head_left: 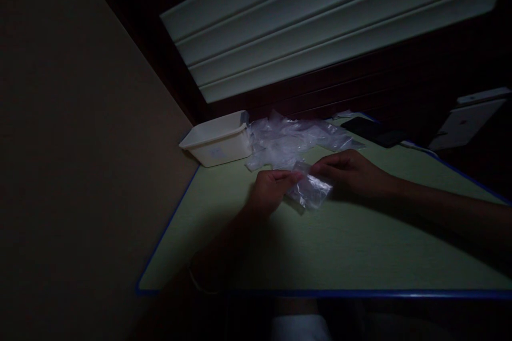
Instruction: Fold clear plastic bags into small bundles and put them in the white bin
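A small clear plastic bag (314,190) is held between both hands above the light green table (344,248). My left hand (269,191) pinches its upper left side between thumb and fingers. On the other side, my right hand (352,171) has its fingers closed at the bag's upper right edge. Whether anything is inside the bag is too dark to tell. Just beyond the hands lies a loose pile of clear plastic bags (286,138), spread along the back of the table.
A white plastic bin (220,150) stands at the back left, against the wall. A dark flat object (372,130) lies at the back right, with a white cable beside it. Past the right edge is a white tablet-like object (466,123). Blue edging (360,294) borders the table.
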Motion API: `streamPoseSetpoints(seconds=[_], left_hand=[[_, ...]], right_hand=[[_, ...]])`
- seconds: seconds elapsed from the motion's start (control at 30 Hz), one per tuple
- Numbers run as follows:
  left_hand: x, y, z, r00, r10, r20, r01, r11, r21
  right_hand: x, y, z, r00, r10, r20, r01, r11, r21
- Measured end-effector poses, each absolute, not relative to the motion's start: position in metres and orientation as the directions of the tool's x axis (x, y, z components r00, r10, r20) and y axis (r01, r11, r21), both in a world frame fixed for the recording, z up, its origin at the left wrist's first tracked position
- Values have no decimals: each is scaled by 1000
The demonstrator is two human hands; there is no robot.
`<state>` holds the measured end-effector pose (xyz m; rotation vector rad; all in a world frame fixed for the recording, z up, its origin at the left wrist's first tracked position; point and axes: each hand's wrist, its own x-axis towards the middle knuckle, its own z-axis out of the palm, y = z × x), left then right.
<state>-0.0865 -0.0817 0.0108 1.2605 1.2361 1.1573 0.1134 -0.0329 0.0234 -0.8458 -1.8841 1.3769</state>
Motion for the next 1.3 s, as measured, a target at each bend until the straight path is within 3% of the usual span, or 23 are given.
streamPoseSetpoints(seconds=[0.53,0.9,1.07,1.3], left_hand=[[-76,-85,2,67,996,-51,124,42,991],[-72,-86,6,138,990,-26,81,15,997],[-74,-86,5,111,992,56,168,-75,983],[-75,-84,4,161,986,-31,-30,36,999]], right_hand=[[103,-40,22,-482,875,38,-22,31,-999],[100,-43,18,-509,856,86,4,102,-995],[103,-40,17,-510,855,97,3,115,-993],[106,-35,19,-394,916,76,-6,80,-997]])
